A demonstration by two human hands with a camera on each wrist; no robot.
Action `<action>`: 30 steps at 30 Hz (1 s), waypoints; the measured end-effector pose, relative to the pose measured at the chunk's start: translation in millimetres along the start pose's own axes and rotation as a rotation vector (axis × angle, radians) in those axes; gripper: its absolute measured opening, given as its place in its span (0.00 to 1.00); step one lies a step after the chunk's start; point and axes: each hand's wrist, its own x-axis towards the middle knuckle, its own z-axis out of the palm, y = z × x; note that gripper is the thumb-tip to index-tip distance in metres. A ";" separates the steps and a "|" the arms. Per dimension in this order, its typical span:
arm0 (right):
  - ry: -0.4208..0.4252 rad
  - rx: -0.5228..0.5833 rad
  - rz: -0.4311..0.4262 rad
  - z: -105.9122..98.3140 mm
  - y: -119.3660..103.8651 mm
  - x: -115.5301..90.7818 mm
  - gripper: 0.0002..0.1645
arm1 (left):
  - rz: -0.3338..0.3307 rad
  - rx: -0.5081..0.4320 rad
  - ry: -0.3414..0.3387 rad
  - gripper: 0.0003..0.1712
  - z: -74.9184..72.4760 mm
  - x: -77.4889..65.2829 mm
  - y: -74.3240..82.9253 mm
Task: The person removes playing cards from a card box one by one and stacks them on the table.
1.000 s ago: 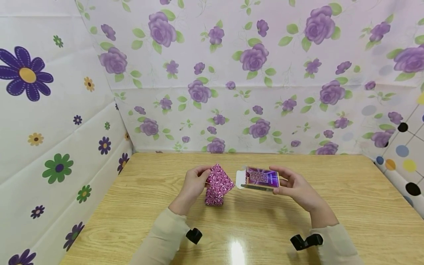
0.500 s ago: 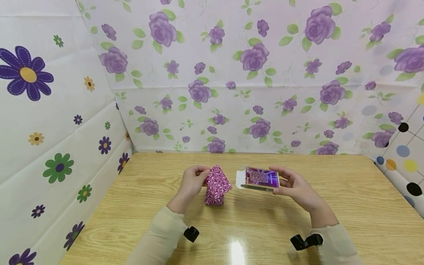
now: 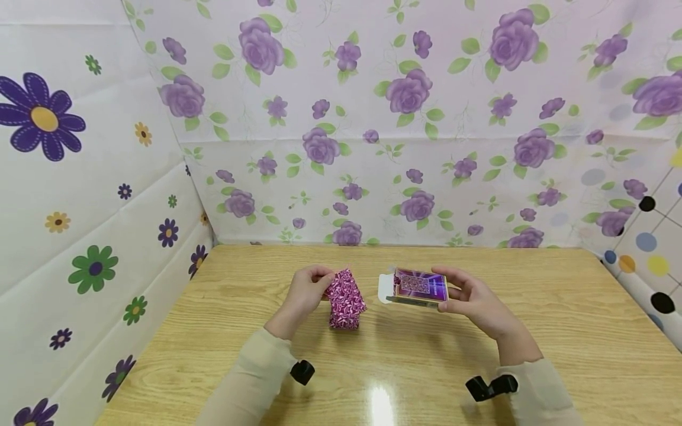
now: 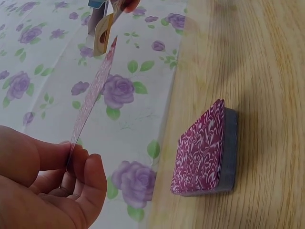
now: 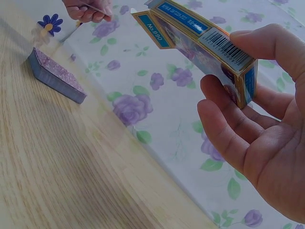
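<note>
My left hand pinches a playing card with a pink and white swirled back, between thumb and fingers at one end. The card is thin and nearly edge-on in the left wrist view. Below it, a deck of playing cards with the same back lies stacked on the table; from the head view the card overlaps most of it. My right hand grips a purple and gold card box at one end, above the table. The box's end flap stands open toward the left hand.
The wooden table meets a floral cloth along its back edge. Another flowered cloth hangs at the left, and a dotted one at the right. Each wrist carries a black camera mount.
My left hand has drawn slightly left with the card, which has turned and now overlaps more of the deck. The right hand and box have stayed nearly still.
</note>
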 end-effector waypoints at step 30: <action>0.001 -0.007 -0.001 -0.9 0.4 -0.7 0.37 | -0.012 0.174 -0.059 0.10 -4.9 9.8 -4.3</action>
